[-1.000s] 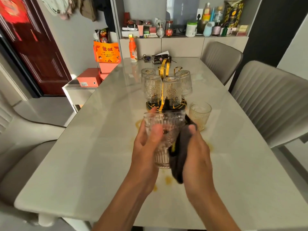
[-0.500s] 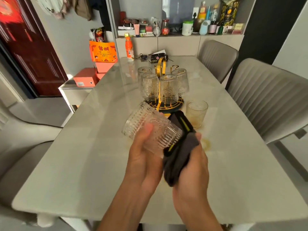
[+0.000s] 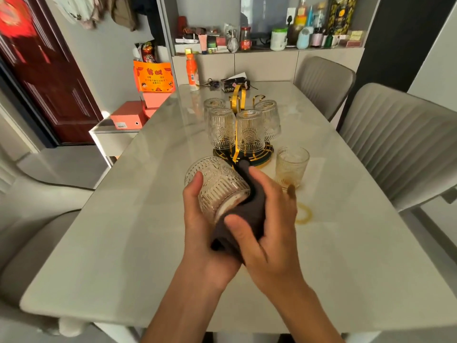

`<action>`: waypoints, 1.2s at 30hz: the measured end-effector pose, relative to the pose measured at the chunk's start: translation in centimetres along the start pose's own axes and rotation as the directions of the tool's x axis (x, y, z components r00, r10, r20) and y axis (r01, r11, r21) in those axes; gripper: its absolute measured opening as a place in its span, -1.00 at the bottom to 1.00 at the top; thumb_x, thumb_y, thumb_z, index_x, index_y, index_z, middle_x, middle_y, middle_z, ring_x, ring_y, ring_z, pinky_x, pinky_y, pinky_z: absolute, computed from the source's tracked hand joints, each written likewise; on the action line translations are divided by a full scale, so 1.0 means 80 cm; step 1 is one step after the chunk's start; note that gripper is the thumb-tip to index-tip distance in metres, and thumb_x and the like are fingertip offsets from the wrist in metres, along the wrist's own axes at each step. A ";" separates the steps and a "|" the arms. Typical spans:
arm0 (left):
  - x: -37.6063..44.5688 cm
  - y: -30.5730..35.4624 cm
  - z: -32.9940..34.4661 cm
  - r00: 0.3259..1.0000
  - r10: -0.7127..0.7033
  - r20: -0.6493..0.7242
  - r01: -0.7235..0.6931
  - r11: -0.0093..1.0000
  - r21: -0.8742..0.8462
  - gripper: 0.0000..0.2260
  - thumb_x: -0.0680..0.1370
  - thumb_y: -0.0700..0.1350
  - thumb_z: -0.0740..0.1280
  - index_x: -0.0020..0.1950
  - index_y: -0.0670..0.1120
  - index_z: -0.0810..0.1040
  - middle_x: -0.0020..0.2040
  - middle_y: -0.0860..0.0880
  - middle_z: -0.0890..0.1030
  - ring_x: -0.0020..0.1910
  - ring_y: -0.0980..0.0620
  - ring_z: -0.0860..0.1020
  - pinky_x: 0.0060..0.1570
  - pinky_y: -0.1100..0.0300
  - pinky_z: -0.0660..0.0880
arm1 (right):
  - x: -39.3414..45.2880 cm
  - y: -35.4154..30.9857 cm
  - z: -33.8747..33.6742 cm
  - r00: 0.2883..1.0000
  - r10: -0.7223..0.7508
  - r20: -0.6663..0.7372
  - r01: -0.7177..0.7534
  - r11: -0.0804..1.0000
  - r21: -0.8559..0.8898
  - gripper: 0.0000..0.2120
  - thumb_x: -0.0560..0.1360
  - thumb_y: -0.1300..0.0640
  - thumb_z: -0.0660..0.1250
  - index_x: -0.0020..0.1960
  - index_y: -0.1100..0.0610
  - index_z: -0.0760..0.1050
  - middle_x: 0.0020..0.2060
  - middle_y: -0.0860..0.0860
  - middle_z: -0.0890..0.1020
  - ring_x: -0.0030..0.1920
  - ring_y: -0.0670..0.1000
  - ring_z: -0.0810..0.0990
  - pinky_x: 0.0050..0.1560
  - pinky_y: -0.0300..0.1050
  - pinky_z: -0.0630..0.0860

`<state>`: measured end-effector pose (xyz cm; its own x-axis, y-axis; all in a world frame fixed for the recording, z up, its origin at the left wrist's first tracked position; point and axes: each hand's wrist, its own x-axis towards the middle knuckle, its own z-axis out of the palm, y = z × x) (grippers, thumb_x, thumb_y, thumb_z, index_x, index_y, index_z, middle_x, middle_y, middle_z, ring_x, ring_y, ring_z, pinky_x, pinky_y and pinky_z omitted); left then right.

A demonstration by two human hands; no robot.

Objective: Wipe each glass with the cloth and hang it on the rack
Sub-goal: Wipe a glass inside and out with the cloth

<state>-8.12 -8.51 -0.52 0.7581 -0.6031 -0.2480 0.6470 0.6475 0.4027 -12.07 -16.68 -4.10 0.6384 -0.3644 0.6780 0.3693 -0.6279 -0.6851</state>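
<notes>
My left hand (image 3: 197,226) grips a ribbed clear glass (image 3: 217,184), tilted with its mouth away to the left and its base toward me. A dark cloth (image 3: 249,206) is held in my right hand (image 3: 269,224) and pressed against the glass's base and right side. Behind them stands the gold rack (image 3: 237,100) on its round black-and-gold base (image 3: 268,154), with several glasses hung upside down on it. One more ribbed glass (image 3: 291,165) stands upright on the table, right of the rack.
The pale table (image 3: 123,231) carries an amber ring stain (image 3: 305,214) beside my right hand. At its far end are an orange bottle (image 3: 193,73), keys and a dark box. Grey chairs (image 3: 400,144) stand on the right, and another on the left.
The glass went from upright to tilted, mouth away to the left. My right hand has wrapped the cloth over its base and side.
</notes>
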 end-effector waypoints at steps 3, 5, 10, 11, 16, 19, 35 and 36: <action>0.001 -0.004 -0.002 1.000 0.003 -0.011 -0.003 1.000 0.011 -0.39 0.43 0.34 0.29 -0.05 -0.20 0.76 0.04 -0.18 0.72 -0.02 -0.13 0.73 -0.03 0.08 0.65 | 0.022 0.001 0.001 0.990 0.078 -0.121 -0.070 0.995 0.071 -0.63 0.62 -0.21 0.08 0.28 -0.08 0.47 0.16 -0.35 0.57 0.22 -0.27 0.50 0.35 0.36 0.31; 0.000 -0.001 0.001 0.999 0.034 -0.007 -0.034 0.999 0.006 -0.37 0.44 0.36 0.26 -0.09 -0.20 0.76 -0.01 -0.17 0.73 -0.07 -0.12 0.74 -0.08 0.09 0.67 | 0.018 -0.005 0.008 0.992 0.103 -0.067 -0.095 0.989 0.115 -0.64 0.61 -0.19 0.09 0.33 -0.10 0.42 0.25 -0.33 0.54 0.31 -0.18 0.48 0.40 0.35 0.25; -0.003 0.008 -0.010 0.989 0.142 -0.029 -0.143 0.990 -0.013 -0.41 0.51 0.33 0.22 -0.20 -0.15 0.76 -0.17 -0.13 0.72 -0.25 -0.05 0.73 -0.26 0.13 0.67 | 0.008 -0.018 0.020 0.998 -0.002 0.056 0.014 0.974 -0.225 -0.34 0.57 -0.36 -0.01 0.46 0.06 0.34 0.37 -0.12 0.51 0.34 -0.03 0.46 0.51 0.31 0.02; -0.004 0.007 -0.013 0.989 0.138 -0.045 -0.139 0.990 -0.005 -0.41 0.52 0.33 0.22 -0.20 -0.14 0.77 -0.16 -0.12 0.73 -0.24 -0.05 0.73 -0.27 0.15 0.67 | 0.016 -0.021 0.020 1.000 0.012 0.025 -0.006 0.974 -0.225 -0.39 0.58 -0.34 -0.04 0.38 0.03 0.43 0.29 -0.13 0.57 0.26 -0.01 0.52 0.49 0.32 0.06; -0.003 0.000 -0.004 0.993 0.113 -0.027 -0.114 0.993 -0.033 -0.35 0.51 0.35 0.20 -0.25 -0.19 0.75 -0.21 -0.13 0.72 -0.27 -0.06 0.73 -0.30 0.15 0.66 | 0.017 -0.021 0.018 0.988 0.140 -0.072 -0.140 0.990 -0.004 -0.56 0.61 -0.26 -0.01 0.27 -0.09 0.48 0.17 -0.20 0.62 0.21 -0.05 0.55 0.36 0.34 0.29; -0.002 0.005 -0.011 0.984 0.179 -0.016 -0.179 0.983 -0.027 -0.38 0.54 0.33 0.18 -0.23 -0.16 0.76 -0.21 -0.12 0.72 -0.27 -0.03 0.73 -0.24 0.12 0.68 | -0.004 -0.024 0.024 0.999 0.005 0.034 0.006 0.953 -0.303 -0.31 0.57 -0.38 -0.04 0.47 0.08 0.31 0.38 -0.07 0.51 0.34 -0.01 0.46 0.47 0.35 0.09; 0.006 0.006 -0.029 0.948 0.316 0.045 -0.297 0.825 0.481 -0.54 0.31 0.18 0.42 0.05 -0.10 0.72 0.03 -0.12 0.72 0.02 -0.07 0.70 0.02 0.05 0.56 | 0.031 -0.007 -0.001 0.777 0.629 0.007 -0.588 0.722 0.364 -0.53 0.63 -0.21 0.10 -0.18 0.02 0.64 -0.39 -0.18 0.68 -0.31 -0.22 0.62 -0.14 -0.13 0.55; 0.006 0.007 -0.038 0.918 0.390 0.067 -0.347 0.712 0.611 -0.50 0.25 0.13 0.47 0.10 -0.09 0.70 0.04 -0.10 0.73 0.04 -0.08 0.70 0.01 0.05 0.56 | 0.039 -0.003 -0.012 0.677 0.730 0.089 -0.680 0.575 0.454 -0.50 0.64 -0.20 0.11 -0.19 0.08 0.64 -0.40 -0.09 0.70 -0.36 -0.17 0.63 -0.22 -0.19 0.54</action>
<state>-7.14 -7.05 -3.10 0.9429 -0.3330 -0.0114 0.1473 0.3858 0.9108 -10.78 -18.34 -1.58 0.7620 -0.6444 -0.0649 0.0850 0.1988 -0.9763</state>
